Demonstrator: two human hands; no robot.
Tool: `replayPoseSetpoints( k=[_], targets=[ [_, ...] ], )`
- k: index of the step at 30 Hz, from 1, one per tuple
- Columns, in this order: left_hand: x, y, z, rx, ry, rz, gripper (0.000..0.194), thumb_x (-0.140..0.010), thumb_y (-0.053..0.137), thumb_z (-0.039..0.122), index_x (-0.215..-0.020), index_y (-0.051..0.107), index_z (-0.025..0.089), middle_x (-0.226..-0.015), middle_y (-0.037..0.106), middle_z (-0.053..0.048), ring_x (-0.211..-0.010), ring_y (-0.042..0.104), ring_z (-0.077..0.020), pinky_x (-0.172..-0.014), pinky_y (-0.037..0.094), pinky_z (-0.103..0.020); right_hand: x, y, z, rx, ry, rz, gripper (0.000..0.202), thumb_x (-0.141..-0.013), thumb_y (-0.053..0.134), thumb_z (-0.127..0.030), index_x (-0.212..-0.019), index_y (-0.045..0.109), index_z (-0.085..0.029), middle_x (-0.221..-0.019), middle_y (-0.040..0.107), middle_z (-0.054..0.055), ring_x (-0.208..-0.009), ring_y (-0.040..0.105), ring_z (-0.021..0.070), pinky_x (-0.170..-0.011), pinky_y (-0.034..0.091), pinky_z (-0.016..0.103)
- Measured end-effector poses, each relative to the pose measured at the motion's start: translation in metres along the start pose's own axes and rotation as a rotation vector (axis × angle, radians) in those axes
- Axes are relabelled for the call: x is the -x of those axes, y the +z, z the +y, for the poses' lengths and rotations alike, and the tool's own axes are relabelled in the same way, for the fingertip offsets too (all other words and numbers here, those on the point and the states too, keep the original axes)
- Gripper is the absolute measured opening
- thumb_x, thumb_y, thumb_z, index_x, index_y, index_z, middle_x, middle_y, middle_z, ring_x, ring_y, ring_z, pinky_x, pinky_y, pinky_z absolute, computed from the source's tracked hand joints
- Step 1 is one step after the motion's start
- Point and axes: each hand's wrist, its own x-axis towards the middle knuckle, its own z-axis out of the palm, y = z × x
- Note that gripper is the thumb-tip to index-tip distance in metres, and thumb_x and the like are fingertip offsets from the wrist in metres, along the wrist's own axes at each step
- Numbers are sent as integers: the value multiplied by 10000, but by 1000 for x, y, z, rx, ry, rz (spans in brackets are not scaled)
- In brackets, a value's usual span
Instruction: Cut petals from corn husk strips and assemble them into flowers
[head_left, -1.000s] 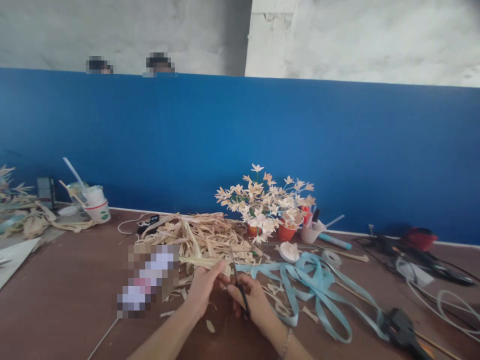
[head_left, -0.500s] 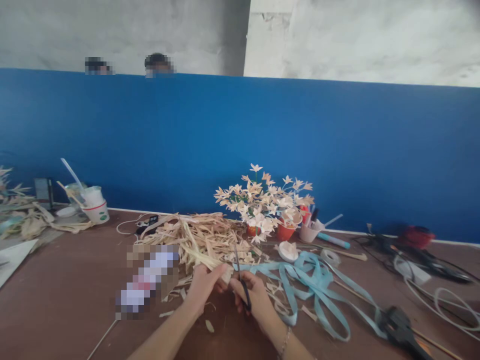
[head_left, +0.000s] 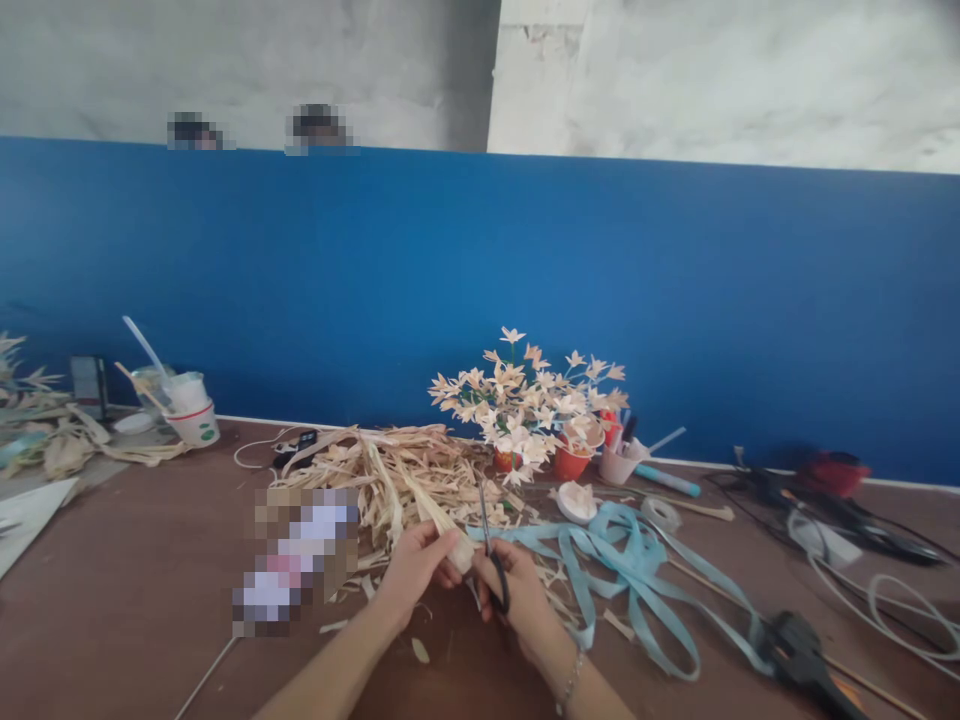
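Note:
Pinched in my left hand (head_left: pixel 420 568) is a pale dried corn husk (head_left: pixel 439 515), its long end pointing up and away over the heap. My right hand (head_left: pixel 510 588) has its fingers through the dark handles of a pair of scissors (head_left: pixel 491 555), blades pointing up beside the husk. The fingertips of both hands are close together at the husk's near end; whether the right fingers also touch it I cannot tell. Just beyond lies a heap of dried husks (head_left: pixel 405 455). Small cut scraps (head_left: pixel 420 651) are scattered on the table around my hands.
Pots of pale husk flowers (head_left: pixel 525 400) stand behind the heap. Looped blue ribbon (head_left: pixel 622 560) and a black glue gun (head_left: pixel 806 660) lie to the right, cables beyond. A phone with a blurred screen (head_left: pixel 292 560) is at left, a white cup (head_left: pixel 195 422) farther back. A blue partition (head_left: pixel 450 260) closes the far side.
The husk in my left hand has separated from the heap's strands and now stands more upright. My right hand and the scissors have shifted slightly right.

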Motion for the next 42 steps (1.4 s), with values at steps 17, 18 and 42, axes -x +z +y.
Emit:
replayPoseSetpoints(
  k=[17, 18, 42],
  targets=[
    [-2, -9, 11, 42, 102, 335, 283, -663, 636, 418, -627, 538, 155, -422, 551, 40, -393, 526, -100, -377, 385, -164, -1, -8, 17, 222, 125, -349, 395, -658, 637, -520, -798, 521, -169, -474, 543, -56, -364, 488, 75, -322, 296, 142],
    [-2, -9, 9, 35, 104, 325, 289, -667, 633, 423, -627, 536, 154, -429, 555, 38, -395, 528, -99, -378, 384, -163, -1, -7, 20, 234, 117, -343, 400, -659, 638, -524, -803, 522, -170, -471, 538, -57, -361, 482, 73, -323, 300, 143],
    [3, -4, 11, -3, 71, 266, 298, -707, 603, 437, -650, 539, 152, -435, 580, 20, -411, 531, -98, -409, 375, -161, -3, -5, 21, 230, 60, -265, 391, -671, 625, -535, -706, 499, -167, -422, 460, -83, -326, 421, 58, -310, 317, 145]
  ],
)
